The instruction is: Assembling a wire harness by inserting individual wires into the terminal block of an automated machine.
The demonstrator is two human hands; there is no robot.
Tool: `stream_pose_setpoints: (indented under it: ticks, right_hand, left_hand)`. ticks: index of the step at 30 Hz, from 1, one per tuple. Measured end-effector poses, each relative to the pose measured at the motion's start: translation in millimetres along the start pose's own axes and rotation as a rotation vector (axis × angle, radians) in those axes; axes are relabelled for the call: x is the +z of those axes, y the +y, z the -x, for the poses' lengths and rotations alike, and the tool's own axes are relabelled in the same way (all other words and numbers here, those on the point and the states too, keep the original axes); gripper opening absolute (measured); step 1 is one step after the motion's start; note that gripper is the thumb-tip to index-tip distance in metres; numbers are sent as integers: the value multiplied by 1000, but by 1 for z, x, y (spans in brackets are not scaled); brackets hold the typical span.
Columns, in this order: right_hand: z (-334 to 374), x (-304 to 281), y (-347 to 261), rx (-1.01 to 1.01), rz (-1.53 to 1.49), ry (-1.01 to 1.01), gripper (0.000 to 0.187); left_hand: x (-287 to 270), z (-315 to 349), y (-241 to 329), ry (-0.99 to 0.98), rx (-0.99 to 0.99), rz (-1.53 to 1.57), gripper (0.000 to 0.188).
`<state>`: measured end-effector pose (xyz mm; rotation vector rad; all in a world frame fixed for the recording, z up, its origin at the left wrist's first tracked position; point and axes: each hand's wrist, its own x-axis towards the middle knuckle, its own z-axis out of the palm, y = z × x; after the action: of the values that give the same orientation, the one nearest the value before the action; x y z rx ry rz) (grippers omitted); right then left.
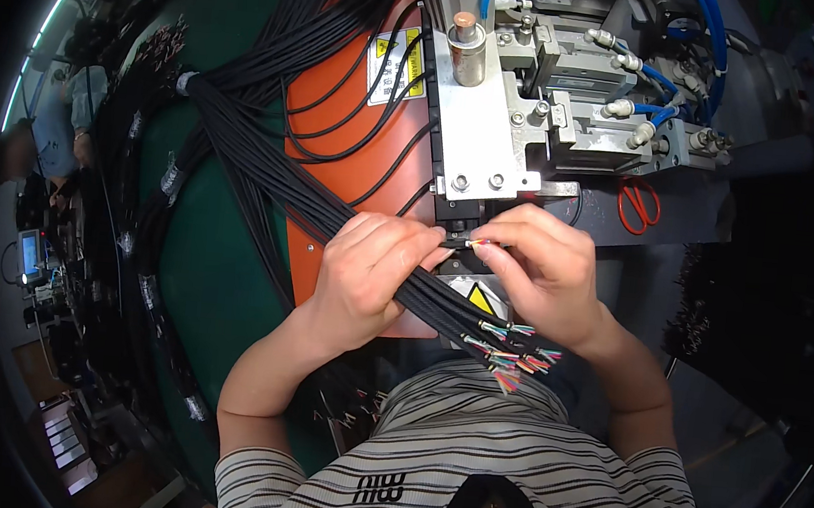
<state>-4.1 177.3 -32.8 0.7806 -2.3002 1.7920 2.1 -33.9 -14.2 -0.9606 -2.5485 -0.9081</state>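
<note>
Between my two hands, just in front of the metal machine (481,125), lies the end of a black cable (456,244). My left hand (372,265) is closed with thumb and fingertips on the black sheath. In a pinch, my right hand (546,271) grips the thin coloured wires (476,244) that come out of that end. A bundle of black cables (283,180) runs from the upper left under my left hand. Its stripped ends (510,350) fan out below my hands, showing pink, green, white and red wires.
An orange panel (344,84) with a warning label (397,67) stands left of the machine, above a green surface (203,265). Red-handled scissors (638,206) lie at the right. Blue air hoses (716,39) curve over the machine. Another person (55,131) is at the far left.
</note>
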Motion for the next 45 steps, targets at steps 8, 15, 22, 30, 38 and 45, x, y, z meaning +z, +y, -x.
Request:
stream_pose_setpoints:
  ticks: [8,15,22,30,38,45]
  right_hand:
    - [16,1,-9,388,-642,153,15]
    - [11,-10,-9,669,-800,89,14]
    - [5,-13,-3,606,-752,-7,19]
    - [13,-6,-6,353,-530,143,23]
    - [12,-7,2,224,-324,143,15]
    - [8,-14,-1,244,-87,116,12]
  left_hand:
    - [9,-15,17,87,125,40,27]
    - [18,-16,10,60,97,39,26]
    - [22,-16,15,41,138,17,28]
    - [22,-16,9,10,60,138,33]
    - [23,-16,11,-8,5,124,25]
    - [30,-18,10,46,-31,169,21]
